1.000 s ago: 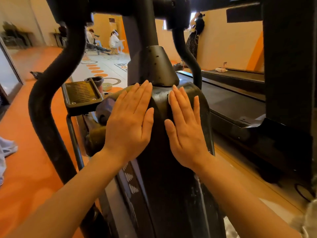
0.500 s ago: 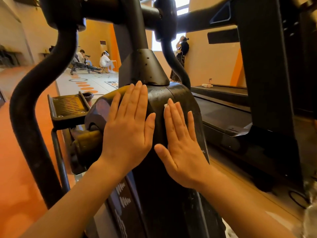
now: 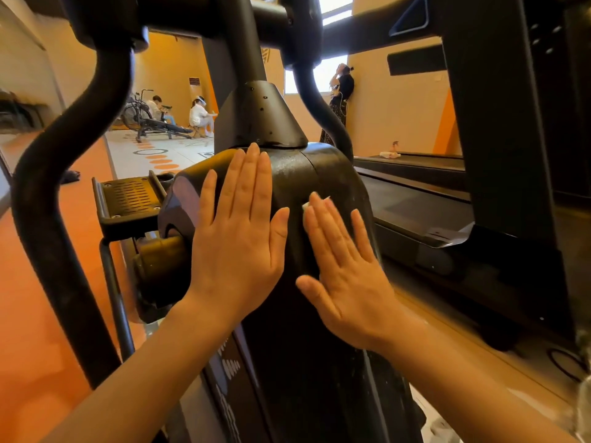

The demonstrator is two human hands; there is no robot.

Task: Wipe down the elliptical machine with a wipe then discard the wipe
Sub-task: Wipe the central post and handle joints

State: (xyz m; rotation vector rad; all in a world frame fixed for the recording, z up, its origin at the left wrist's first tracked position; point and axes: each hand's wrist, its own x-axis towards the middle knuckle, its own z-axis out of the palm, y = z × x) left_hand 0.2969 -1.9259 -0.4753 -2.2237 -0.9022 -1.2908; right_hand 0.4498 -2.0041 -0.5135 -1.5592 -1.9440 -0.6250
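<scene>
White wipe (image 3: 315, 203) peeks out past the right hand's (image 3: 345, 276) fingers (image 3: 323, 228); rest of it hidden under the palm. Right hand flat, fingers straight and slightly spread, pressing the wipe onto the right half of the elliptical machine's black housing (image 3: 297, 187), below its rounded top edge. Left hand (image 3: 238, 238) also flat, fingers straight and close together, holding nothing, palm resting on the housing's left half, fingertips near the top edge by the cone-shaped collar (image 3: 262, 116). Hands sit side by side, thumbs near but apart.

Step in hand looks like wiping the housing. To do it well: keep even palm pressure so the wipe doesn't slip out, run overlapping strokes along the curve, left hand bracing. Pedal (image 3: 129, 199) at left, curved handle bar (image 3: 60, 174), orange floor (image 3: 41, 298), treadmill (image 3: 415, 199) at right.
</scene>
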